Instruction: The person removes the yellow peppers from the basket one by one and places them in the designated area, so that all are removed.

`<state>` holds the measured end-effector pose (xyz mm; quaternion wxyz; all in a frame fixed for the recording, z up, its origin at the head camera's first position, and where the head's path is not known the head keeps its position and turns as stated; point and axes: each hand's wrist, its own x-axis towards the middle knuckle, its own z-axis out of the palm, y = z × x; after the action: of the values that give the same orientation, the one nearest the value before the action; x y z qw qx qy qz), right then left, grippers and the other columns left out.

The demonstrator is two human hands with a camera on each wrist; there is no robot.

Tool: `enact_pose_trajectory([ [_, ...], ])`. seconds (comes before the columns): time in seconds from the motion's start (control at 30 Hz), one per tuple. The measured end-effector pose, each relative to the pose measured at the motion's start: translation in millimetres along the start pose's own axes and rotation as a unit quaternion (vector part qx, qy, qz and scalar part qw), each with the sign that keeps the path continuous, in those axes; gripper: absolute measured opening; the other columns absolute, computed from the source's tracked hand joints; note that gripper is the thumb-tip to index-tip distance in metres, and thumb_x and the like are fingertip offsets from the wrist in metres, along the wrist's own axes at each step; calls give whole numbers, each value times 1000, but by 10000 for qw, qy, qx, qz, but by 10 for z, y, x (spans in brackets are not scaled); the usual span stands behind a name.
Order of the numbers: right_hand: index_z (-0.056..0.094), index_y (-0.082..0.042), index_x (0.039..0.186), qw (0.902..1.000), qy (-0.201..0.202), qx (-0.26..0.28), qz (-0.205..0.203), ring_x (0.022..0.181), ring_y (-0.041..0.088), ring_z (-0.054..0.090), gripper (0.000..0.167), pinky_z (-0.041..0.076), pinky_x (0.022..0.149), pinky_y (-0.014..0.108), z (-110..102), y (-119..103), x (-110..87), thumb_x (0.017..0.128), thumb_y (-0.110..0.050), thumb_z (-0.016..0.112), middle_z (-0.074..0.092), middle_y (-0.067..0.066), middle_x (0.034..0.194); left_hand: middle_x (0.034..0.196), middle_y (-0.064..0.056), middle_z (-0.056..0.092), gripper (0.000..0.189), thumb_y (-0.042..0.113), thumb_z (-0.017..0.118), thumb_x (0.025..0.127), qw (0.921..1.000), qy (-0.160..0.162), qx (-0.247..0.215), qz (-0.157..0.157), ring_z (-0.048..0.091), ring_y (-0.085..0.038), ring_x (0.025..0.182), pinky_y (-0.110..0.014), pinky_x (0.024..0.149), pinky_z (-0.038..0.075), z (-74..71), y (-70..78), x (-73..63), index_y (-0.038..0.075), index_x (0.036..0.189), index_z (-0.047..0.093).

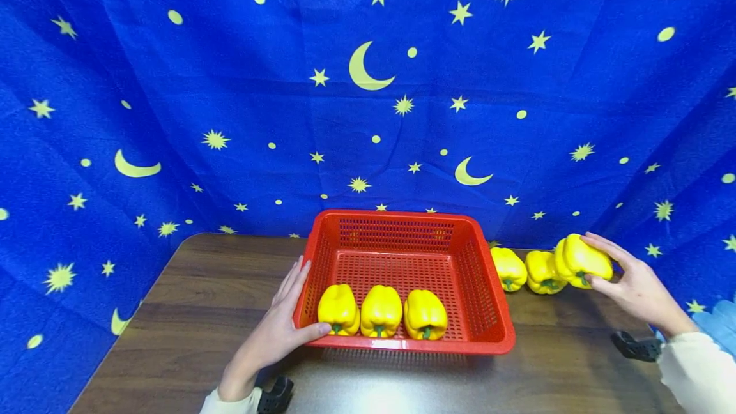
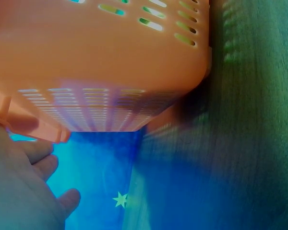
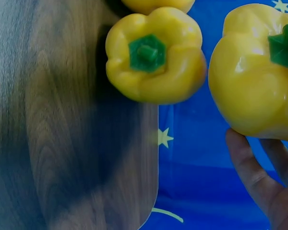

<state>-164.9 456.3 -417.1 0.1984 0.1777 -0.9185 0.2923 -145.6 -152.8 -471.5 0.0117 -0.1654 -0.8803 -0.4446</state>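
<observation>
At the left of a rectangular red plastic basket with slotted walls [image 1: 397,214], on a brown wood-grain table [image 1: 190,312], is a left hand [image 1: 280,324] with a black wrist mount [image 1: 277,395]. Its fingers lie fairly straight along the basket's left side, and its thumb reaches over the front rim.

Inside the basket, a row of glossy yellow bell peppers with green stems lines the front wall: a left pepper [image 1: 338,308], a middle pepper [image 1: 381,310] and a right pepper [image 1: 425,313]. The thumb tip overlaps the left pepper in the head view; whether they touch cannot be told.

Outside the basket's right wall are two more yellow bell peppers, an inner pepper [image 1: 508,268] and an outer pepper [image 1: 539,270]. Beyond them, the right hand [image 1: 638,283] grasps another, the held pepper [image 1: 583,262]. Both loose peppers and the right wall stand between it and the basket's inside.

Behind the basket hangs blue cloth printed with yellow stars and moons [image 1: 259,69].
</observation>
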Motion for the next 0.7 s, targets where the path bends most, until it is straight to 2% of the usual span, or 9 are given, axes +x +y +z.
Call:
enact_pose_trajectory([
  [0.2,54,-2,142,9997,-106,-207,125,121,-22,30,69,24,86,-3,-14,73,-7,76,6,75,34,-40,143,168,-14,6,107,45,80,82,10000,-1,16,-6,9,-44,151,-79,106,21,-7,-1,-7,18,163,16],
  [0.43,52,1,142,9994,-108,-284,159,123,-23,27,69,21,90,-5,-50,142,-27,76,7,73,31,-42,142,169,-12,5,107,45,80,82,10000,-16,-4,-46,8,-43,151,-78,107,19,-16,14,-5,18,163,15],
  [0.6,51,-1,144,9986,-183,-403,304,119,-24,25,69,21,87,-5,-80,192,-42,79,4,75,30,-41,142,169,-8,4,107,45,80,82,9999,-34,-70,-117,7,-41,152,-77,107,19,-13,27,-2,20,163,15],
  [0.7,51,-2,144,9978,-255,-487,364,115,-25,26,70,21,84,-4,-98,228,-54,79,2,77,30,-42,140,169,-11,4,109,44,81,81,10000,-8,-17,-10,9,-42,151,-78,107,19,-8,20,-7,18,163,15],
])
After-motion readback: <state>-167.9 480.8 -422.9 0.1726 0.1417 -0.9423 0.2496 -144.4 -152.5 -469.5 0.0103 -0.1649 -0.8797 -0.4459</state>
